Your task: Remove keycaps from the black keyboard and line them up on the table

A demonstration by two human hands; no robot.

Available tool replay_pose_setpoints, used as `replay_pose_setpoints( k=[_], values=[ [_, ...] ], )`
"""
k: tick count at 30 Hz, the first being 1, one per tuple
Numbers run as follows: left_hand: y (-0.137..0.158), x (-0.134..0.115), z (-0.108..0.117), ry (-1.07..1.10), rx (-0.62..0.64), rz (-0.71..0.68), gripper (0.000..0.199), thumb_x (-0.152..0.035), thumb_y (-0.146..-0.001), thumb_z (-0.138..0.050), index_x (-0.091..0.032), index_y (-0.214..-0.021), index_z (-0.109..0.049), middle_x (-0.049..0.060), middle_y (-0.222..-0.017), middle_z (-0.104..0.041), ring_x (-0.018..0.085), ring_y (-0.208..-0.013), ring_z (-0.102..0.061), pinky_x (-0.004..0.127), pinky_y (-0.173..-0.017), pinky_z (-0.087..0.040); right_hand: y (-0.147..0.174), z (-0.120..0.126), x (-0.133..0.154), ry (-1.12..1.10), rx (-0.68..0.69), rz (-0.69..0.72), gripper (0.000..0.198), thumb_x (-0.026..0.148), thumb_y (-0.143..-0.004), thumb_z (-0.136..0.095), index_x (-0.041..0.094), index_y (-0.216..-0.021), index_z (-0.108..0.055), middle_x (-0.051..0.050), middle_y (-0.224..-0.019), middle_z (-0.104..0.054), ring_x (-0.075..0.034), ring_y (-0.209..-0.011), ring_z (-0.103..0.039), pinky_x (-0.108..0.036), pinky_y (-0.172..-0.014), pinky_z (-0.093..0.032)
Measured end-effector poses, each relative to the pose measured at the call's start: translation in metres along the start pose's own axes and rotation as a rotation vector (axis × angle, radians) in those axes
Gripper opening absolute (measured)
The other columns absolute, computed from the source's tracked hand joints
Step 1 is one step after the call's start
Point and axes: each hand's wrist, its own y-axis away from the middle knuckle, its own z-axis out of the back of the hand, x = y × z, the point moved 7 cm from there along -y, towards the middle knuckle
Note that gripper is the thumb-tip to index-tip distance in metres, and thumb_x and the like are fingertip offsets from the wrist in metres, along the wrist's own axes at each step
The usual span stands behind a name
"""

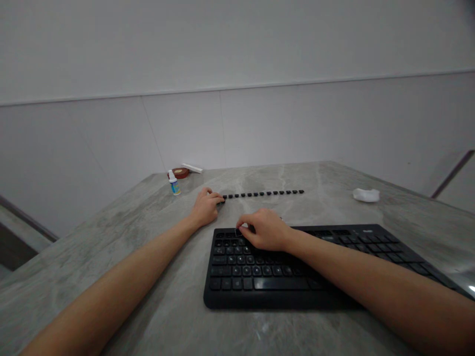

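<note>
A black keyboard (280,283) lies on the table in front of me, with several keys in its upper left showing round light centres. Over its upper-left edge, my right hand (265,230) is closed in a pinch on a small dark keycap (238,232) with a pale outline. Beyond the keyboard, several small black keycaps (261,194) stand spaced out in a straight row. My left hand (208,206) is at the row's left end, its fingertips closed on the leftmost keycap (223,199). The right forearm covers the keyboard's middle.
A small white bottle with a blue label (174,184) stands at the far left. Behind it are a reddish-brown object (180,173) and a white strip (192,168). A crumpled white item (366,195) lies on the right. The grey marbled table (159,306) meets a pale wall.
</note>
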Motion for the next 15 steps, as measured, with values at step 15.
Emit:
replay_pose_setpoints(
  k=[15],
  values=[
    [0.001,0.014,0.007,-0.009,-0.078,0.191,0.059,0.005,-0.06,-0.044,-0.014,-0.113,-0.059,0.005,-0.096,-0.068,0.024,-0.092,-0.047,0.037,-0.086,-0.042,0.0,-0.001,-0.001,0.005,0.001,-0.011,0.022,0.027,-0.083,-0.052,0.026,-0.093,-0.071,-0.002,-0.072,-0.071,-0.017,-0.067,-0.062,-0.027,-0.061,-0.034]
  ],
)
